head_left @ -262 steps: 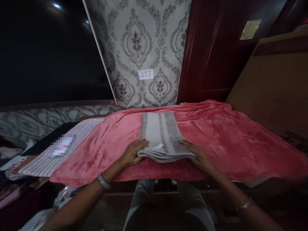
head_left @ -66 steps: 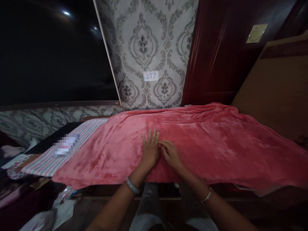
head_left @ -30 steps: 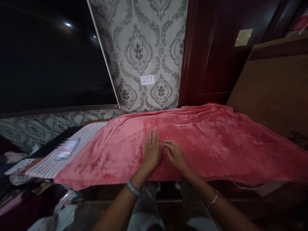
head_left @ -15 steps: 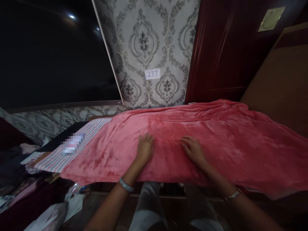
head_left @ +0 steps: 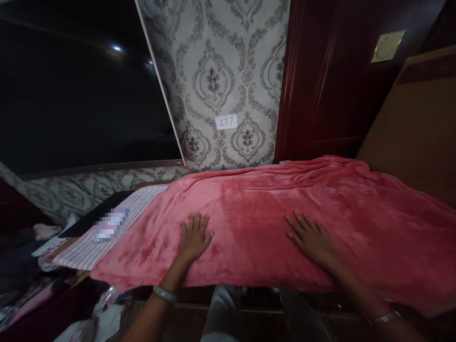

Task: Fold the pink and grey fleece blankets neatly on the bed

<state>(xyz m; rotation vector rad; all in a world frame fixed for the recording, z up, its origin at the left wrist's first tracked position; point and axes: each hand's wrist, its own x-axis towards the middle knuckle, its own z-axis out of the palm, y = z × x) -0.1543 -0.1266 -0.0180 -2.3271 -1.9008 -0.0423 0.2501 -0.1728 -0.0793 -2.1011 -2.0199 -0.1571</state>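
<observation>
Right now, your pink blanket (head_left: 251, 232) lies spread out in front of you, its near edge hanging toward your legs. Judging by how it lies, most of the spreading looks done: the stretch at its middle is close to flat, with only shallow creases and changes of shade in the pile. What seems left undone is at its back edge, where folds are bunched, most thickly toward the right. Whether its far right end lies straight is too dark to tell.

Your left hand (head_left: 194, 241) rests palm down on the blanket, left of its middle, and your right hand (head_left: 312, 241) does the same right of its middle. On both, the fingers are fanned wide and you grip nothing; the plush between them has no other object on it.

Past the blanket's left end a striped cloth (head_left: 147, 200) shows, bearing a small item (head_left: 111, 226) too blurred to make out. Behind the blanket, a card (head_left: 226, 121) reading 277 is on the patterned wall (head_left: 213, 57). Beyond its back left is a dark screen (head_left: 81, 95), and beside its back right stands a brown panel (head_left: 420, 128).
</observation>
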